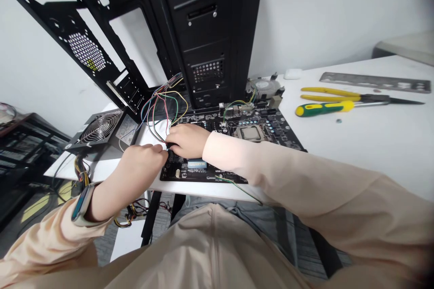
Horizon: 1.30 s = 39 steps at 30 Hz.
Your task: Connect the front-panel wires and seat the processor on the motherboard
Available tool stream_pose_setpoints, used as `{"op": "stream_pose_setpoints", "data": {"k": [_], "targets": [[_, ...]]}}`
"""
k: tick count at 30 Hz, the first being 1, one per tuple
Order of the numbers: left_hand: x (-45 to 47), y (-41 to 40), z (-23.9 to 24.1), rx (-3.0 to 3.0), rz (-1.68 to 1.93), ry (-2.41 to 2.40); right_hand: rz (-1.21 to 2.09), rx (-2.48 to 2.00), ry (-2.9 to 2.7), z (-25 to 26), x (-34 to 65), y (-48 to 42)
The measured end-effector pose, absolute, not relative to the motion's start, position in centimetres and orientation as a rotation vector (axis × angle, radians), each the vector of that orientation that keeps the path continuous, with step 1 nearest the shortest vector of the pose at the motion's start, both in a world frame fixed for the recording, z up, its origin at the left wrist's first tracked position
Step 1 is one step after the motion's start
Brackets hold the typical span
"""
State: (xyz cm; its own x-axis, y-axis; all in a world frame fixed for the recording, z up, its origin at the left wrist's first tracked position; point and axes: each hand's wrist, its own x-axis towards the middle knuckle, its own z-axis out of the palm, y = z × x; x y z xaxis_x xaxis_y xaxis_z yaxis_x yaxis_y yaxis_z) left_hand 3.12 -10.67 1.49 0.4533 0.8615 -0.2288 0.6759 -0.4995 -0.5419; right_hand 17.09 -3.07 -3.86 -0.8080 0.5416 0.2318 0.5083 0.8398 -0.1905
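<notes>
My left hand (144, 165), with a watch on its wrist, is closed at the left edge of the motherboard (233, 172). Its fingertips nearly meet those of my right hand; what they pinch is hidden. My right hand (188, 140) lies over the board's left part, its fingers closed around the ends of thin coloured wires (156, 119). These wires loop down from the black computer case (233, 31) behind. On the board, the processor (251, 133) sits in its socket, right of my right hand. A blue heat sink (196, 164) shows just below that hand.
A power supply (101, 128) stands left of the board, its cables (81, 171) hanging down. A cooler fan (264, 86) lies behind the board. To the right are yellow-handled pliers (332, 95), a green-yellow screwdriver (325, 108) and a metal I/O plate (373, 82). A green wire (237, 185) crosses the front table edge.
</notes>
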Motion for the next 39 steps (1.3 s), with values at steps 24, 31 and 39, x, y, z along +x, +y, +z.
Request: {"op": "stream_pose_setpoints", "data": {"k": [24, 31, 39], "targets": [[2.5, -9.7, 0.6, -2.423, 0.652, -1.307, 0.18, -0.777, -2.756, -4.0, 17.0, -2.9], [2.5, -9.8, 0.5, -2.41, 0.62, -1.308, 0.162, -0.782, -2.76, -3.8, 17.1, -3.1], [1.3, -12.2, 0.2, -2.456, 0.043, -1.093, 0.151, -0.81, -2.75, -3.6, 17.1, -3.2]]}}
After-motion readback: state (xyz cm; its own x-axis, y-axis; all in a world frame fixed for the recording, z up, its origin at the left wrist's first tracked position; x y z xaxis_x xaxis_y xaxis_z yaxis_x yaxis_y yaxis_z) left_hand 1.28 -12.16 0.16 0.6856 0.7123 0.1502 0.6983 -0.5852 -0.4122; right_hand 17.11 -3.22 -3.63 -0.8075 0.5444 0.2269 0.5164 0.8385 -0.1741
